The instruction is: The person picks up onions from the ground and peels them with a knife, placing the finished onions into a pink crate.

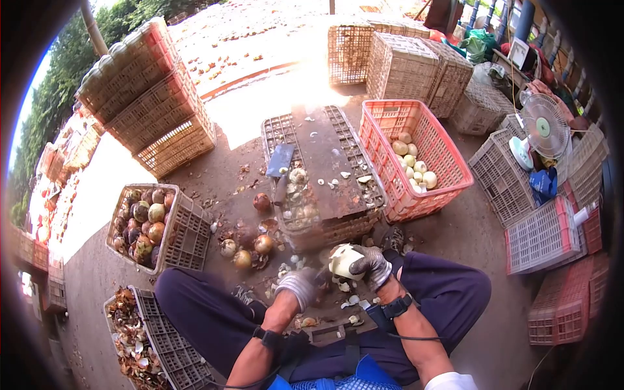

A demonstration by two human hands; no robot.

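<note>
My right hand (pixel 372 265), in a dirty grey glove, holds a pale peeled onion (pixel 346 262) above the floor between my knees. Beside it on the left is my left hand (pixel 300 286), also gloved; its fingers are smeared by motion, and what they hold, if anything, cannot be made out. In front of my hands stands an upturned crate with a board (pixel 328 175) on top. A cleaver (pixel 280 162) and onion scraps lie on it. Several unpeeled onions (pixel 262 244) rest on the floor to the left of the crate.
A red crate (pixel 416 156) with peeled onions stands right of the board. At the left are a crate of unpeeled onions (pixel 144 224) and a crate of skins (pixel 133 331). Stacked crates (pixel 153 97) rise behind them. A fan (pixel 545 127) stands on crates at the right.
</note>
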